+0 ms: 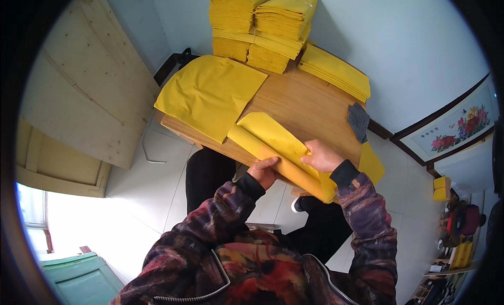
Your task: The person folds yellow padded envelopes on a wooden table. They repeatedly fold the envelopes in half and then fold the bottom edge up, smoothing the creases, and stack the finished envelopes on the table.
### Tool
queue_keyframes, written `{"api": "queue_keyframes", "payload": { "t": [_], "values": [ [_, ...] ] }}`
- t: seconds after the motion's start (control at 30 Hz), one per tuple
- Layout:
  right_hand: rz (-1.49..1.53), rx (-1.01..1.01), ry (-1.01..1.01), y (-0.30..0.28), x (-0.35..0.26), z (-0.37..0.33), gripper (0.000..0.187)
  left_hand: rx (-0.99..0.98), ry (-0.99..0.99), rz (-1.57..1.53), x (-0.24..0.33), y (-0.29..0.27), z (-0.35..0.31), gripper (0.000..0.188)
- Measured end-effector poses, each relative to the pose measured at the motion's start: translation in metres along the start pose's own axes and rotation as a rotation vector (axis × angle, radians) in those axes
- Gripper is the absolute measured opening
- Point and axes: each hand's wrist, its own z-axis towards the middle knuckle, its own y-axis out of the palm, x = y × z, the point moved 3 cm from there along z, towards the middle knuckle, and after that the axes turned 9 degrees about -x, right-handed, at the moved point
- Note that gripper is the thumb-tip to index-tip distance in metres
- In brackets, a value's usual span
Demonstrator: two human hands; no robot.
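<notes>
Patterned jacket (184, 252), cropped below; left hand (262, 173) and right hand (322, 157) closed on partly hidden yellow sheet (290, 173)

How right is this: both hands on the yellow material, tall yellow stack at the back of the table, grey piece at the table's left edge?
One slip: the head view shows the grey piece at the table's right edge, not its left.

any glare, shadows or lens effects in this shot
All in the head view: floor at left washed out near the bright window; soft shadow on the wall right of the yellow stacks; black fisheye rim; left hand, right hand and yellow roll look fairly sharp.
</notes>
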Motion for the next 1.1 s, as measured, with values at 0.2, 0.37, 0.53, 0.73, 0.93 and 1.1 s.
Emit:
{"api": "queue_keyframes", "payload": {
  "t": [0.2,0.37,0.53,0.73,0.93,1.1],
  "values": [
    [-0.330,0.137,0.017,-0.044,0.011,0.033,0.019,0.139,-0.011,-0.014,-0.004,-0.001,0.011,0.044],
    [-0.407,0.142,0.018,-0.067,0.030,0.058,0.022,0.263,-0.133,0.211,0.016,0.009,-0.008,0.049],
    [-0.466,0.182,0.044,-0.079,0.038,0.077,0.023,0.317,-0.178,0.729,0.034,0.016,-0.050,0.018],
    [-0.540,0.192,0.062,-0.097,0.044,0.111,0.023,-0.024,0.407,1.894,0.039,0.063,-0.061,0.034],
    [-0.524,0.183,0.035,-0.125,0.052,0.135,0.025,-0.201,0.412,2.215,0.036,0.064,-0.051,0.042],
    [-0.545,0.194,0.106,-0.146,0.060,0.151,0.027,-0.175,0.390,2.274,0.034,0.053,-0.047,0.042]
  ]
}}
